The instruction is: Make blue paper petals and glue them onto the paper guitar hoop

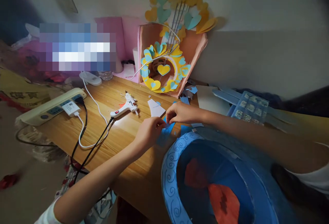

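Note:
Above several blue paper scraps [185,128] on the wooden table, my two hands meet with their fingertips close together. My left hand [148,133] pinches the near edge of a small piece of blue paper [167,126]. From the other side, my right hand [183,112] is closed on the same piece, thumb and forefinger together. The fingers partly cover its shape. Just behind them lies a white paper piece [155,108] with a curved edge. A white hot glue gun [125,109] rests to the left, its black cord trailing off the table.
A large blue ring-shaped form [169,176] with drawn swirls and red paper inside stands front right. Behind are a yellow-and-blue heart wreath [154,85] and a pink box [197,46]. A power strip [55,106] sits left; a compartment box [251,107] lies right.

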Available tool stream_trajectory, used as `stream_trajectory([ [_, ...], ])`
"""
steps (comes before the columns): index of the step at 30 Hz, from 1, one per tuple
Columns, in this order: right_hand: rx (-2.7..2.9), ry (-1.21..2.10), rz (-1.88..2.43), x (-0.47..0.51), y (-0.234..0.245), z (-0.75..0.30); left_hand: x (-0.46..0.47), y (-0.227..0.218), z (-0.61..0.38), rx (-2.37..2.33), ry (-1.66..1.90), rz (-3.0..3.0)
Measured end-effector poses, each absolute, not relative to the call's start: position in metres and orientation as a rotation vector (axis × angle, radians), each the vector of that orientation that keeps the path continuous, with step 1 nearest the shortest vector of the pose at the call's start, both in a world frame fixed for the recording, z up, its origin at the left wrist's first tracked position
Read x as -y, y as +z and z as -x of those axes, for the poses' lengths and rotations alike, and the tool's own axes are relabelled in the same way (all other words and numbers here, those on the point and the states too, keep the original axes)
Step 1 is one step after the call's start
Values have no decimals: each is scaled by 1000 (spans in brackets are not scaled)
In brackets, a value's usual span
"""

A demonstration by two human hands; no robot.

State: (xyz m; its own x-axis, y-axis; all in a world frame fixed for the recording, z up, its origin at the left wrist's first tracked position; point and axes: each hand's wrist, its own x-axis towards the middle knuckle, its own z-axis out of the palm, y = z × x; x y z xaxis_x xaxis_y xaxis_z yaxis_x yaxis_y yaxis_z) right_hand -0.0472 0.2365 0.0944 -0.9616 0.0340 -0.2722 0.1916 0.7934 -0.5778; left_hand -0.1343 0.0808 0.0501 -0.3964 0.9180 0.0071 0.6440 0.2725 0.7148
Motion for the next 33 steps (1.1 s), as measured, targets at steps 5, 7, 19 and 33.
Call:
stream_trajectory([
  [5,-2821,-1007,-274,-242,94,33,-80,49,130,-2185,948,-1370],
  [7,-2839,-1059,-288,-246,93,27,-82,49,127,-2183,987,-1390],
  [19,-3111,-1029,-420,-232,130,-17,-107,66,104,-1904,1233,-1414],
  [33,-3267,-1113,-21,-214,156,-53,-76,98,85,-1542,1359,-1497],
])
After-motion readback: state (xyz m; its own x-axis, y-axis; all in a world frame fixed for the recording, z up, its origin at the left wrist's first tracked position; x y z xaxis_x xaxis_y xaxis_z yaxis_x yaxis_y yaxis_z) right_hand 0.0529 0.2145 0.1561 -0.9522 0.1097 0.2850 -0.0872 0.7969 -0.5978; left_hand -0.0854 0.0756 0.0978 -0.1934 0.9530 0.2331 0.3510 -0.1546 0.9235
